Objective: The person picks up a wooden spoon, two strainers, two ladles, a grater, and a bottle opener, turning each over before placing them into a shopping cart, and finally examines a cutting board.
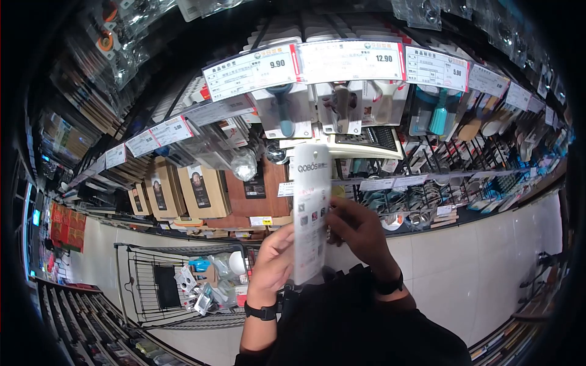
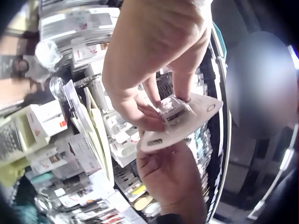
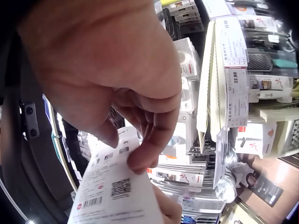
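Observation:
Both hands hold a tall white retail package (image 1: 311,213), a flat card with a hang hole at its top and "QOBOS" printed on it. It stands upright in front of the body in the head view. My left hand (image 1: 272,262) grips its left edge low down, and in the left wrist view the fingers of the left hand (image 2: 156,56) curl around a clear blister on its other face. On the right edge, my right hand (image 1: 360,235) has its fingers bent. The right wrist view shows the right hand (image 3: 117,70) with thumb and forefinger at the card (image 3: 117,182), near a printed QR code.
A wire shopping cart (image 1: 140,305) holding several packaged goods stands at the lower left. Ahead are shelves with price tags (image 1: 354,61), hanging kitchen tools (image 1: 439,113) and wooden cutting boards (image 1: 204,192). Pale floor tiles (image 1: 464,262) lie to the right.

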Motion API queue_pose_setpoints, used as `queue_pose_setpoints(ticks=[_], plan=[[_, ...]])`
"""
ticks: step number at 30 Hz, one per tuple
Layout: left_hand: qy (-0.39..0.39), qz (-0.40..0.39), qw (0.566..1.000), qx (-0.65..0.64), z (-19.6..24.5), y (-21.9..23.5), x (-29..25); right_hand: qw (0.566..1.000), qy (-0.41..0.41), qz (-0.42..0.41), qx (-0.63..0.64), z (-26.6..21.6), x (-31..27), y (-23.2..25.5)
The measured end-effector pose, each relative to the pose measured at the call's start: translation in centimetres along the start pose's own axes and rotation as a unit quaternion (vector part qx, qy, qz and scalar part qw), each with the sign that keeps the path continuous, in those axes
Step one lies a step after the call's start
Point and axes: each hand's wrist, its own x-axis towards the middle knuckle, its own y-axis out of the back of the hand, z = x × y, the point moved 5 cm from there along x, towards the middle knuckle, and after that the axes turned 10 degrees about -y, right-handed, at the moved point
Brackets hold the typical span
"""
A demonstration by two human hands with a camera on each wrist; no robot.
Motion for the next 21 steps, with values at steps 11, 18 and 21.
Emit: queue_pose_setpoints(ticks=[11, 18, 21], plan=[[-0.209, 0.076, 0.869, 0.442, 3.3, -0.1, -0.8, 0.99, 0.03, -0.03, -0.136, 0.6, -0.3, -0.6], [-0.094, 0.123, 0.972, 0.178, 3.0, 3.0, -1.7, 0.996, -0.021, -0.009, -0.092, 2.0, 0.2, -1.2], [-0.006, 0.079, 0.958, 0.276, 1.8, 5.9, -3.3, 0.98, -0.035, -0.045, -0.193, 2.7, 1.0, -1.9]])
